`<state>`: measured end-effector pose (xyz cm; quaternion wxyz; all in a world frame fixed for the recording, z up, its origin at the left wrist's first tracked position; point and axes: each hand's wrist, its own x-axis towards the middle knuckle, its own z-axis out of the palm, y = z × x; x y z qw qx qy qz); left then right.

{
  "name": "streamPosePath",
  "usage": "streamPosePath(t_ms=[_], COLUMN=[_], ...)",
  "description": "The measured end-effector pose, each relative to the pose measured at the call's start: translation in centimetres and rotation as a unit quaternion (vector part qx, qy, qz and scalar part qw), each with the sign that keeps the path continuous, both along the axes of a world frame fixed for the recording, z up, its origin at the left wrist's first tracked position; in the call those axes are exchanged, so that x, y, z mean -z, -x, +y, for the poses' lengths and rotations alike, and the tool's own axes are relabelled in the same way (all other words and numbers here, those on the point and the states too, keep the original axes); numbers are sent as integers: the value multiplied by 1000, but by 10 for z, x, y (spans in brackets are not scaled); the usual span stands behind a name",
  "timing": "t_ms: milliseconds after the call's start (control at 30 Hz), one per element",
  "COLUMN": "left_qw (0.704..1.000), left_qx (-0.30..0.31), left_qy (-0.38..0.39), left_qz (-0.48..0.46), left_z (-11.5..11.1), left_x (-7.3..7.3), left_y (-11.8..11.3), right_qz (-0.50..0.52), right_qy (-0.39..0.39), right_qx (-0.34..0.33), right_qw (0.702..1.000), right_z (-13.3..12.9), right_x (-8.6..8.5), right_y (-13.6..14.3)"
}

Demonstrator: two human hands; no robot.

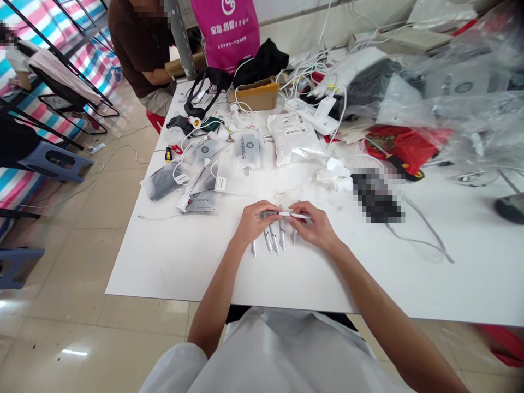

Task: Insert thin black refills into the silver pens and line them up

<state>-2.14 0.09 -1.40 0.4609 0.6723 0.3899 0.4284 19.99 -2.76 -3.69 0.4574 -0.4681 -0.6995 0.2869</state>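
While the left hand (250, 222) and right hand (316, 225) pinch a white pen (284, 214) between them, a loosened grip could drop it, scattering the nearer pens (282, 236).

The magenta bag (230, 38) carries a white emblem and the white characters "宝怡.悦馨月子会所"; the smaller line below opens with "让月子成为一个" – its end is too small to trust. A frosted pouch (248, 152) reads "OCKBROS", turned sideways beside a round logo. On the lower grey pouch (203, 203), upside down, "ROS" shows. The white mailer (295, 143) bears a printed shipping label (293, 124) – too fine to read.
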Motion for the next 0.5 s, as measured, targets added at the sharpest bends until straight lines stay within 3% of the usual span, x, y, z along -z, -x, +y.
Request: streamPosePath(t_ms=[333,500], left_qw=[1000,994], left_qx=[-17,-67], left_qy=[10,88], left_qz=[-13,-6], left_z=[-1,4], left_x=[-5,-3], left_y=[0,5], right_qz=[4,21], right_qy=[48,12], right_qx=[29,40], right_qw=[998,999], right_z=[2,3], right_x=[0,-6], right_y=[-4,-3])
